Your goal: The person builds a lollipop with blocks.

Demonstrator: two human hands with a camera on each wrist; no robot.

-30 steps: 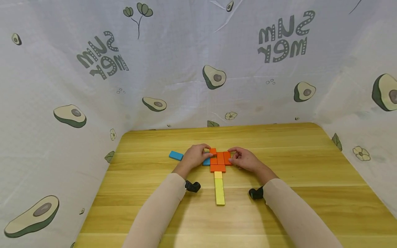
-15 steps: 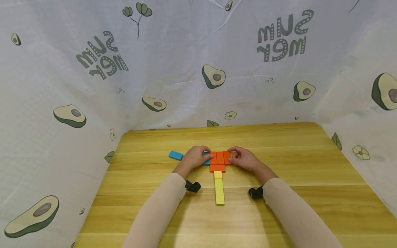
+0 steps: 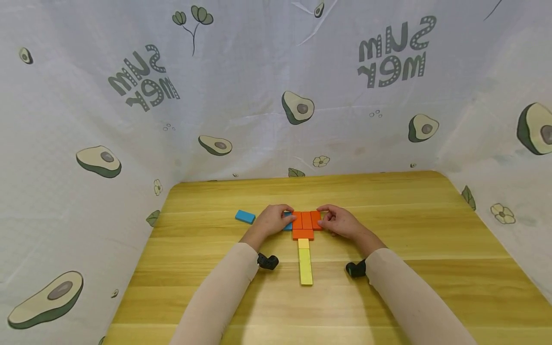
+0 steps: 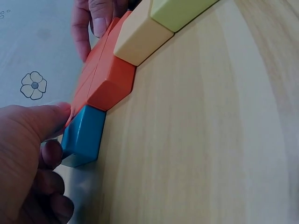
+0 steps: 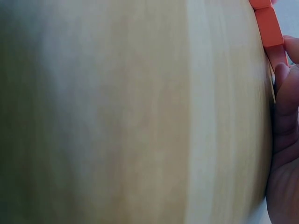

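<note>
Three orange blocks stand side by side in a row, above an orange block lying crosswise [image 3: 303, 235]. At the row's left end, my left hand [image 3: 269, 221] pinches the left orange block [image 3: 298, 222] between thumb and index finger. A blue block [image 4: 84, 135] abuts the orange ones, partly hidden by that hand in the head view. With index finger at the far corner and thumb at the side, my right hand [image 3: 344, 223] holds the right orange block [image 3: 316, 221]. Below the crosswise block, a peach block [image 3: 304, 244] and a long yellow-green piece [image 3: 305, 267] form a stem.
A loose blue block [image 3: 245, 216] lies left of my left hand. The wooden table [image 3: 388, 191] ends at a white cloth [image 3: 258, 62] printed with avocados, hanging behind and at both sides. Black wrist devices show near both sleeves.
My left hand has lowered the left orange block from a raised position into line with the other two. The right hand stays at the right end of the row.
</note>
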